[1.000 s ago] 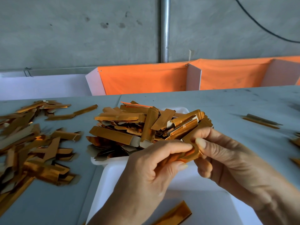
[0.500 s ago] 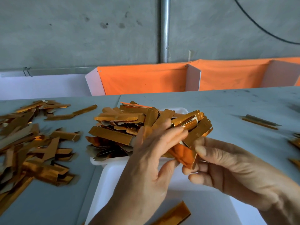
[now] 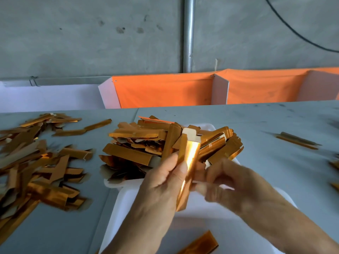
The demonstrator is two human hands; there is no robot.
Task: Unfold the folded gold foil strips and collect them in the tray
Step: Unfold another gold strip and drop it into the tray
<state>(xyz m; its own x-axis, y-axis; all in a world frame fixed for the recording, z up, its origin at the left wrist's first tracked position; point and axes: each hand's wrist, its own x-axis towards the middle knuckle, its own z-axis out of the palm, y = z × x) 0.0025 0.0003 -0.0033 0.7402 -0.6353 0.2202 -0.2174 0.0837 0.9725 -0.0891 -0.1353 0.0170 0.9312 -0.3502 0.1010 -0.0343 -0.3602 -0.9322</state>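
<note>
My left hand [image 3: 161, 182] pinches a gold foil strip [image 3: 189, 167] between thumb and fingers, holding it nearly upright and opened out above the near white tray [image 3: 124, 206]. Blurred by motion, my right hand [image 3: 227, 182] sits just right of the strip with fingers curled at its edge. Behind the hands, a heap of gold strips [image 3: 146, 142] fills a second white tray [image 3: 209, 126]. One flat strip [image 3: 200, 244] lies in the near tray.
A large scatter of gold strips [image 3: 36, 165] covers the grey table on the left. A few more strips [image 3: 297, 140] lie far right. Orange-lined white dividers [image 3: 165, 92] stand along the table's back edge, with a concrete wall and a metal pipe behind.
The strip has gone from a folded bundle pinched low between both hands to an opened strip held upright in my left hand. My right hand has shifted to its right edge.
</note>
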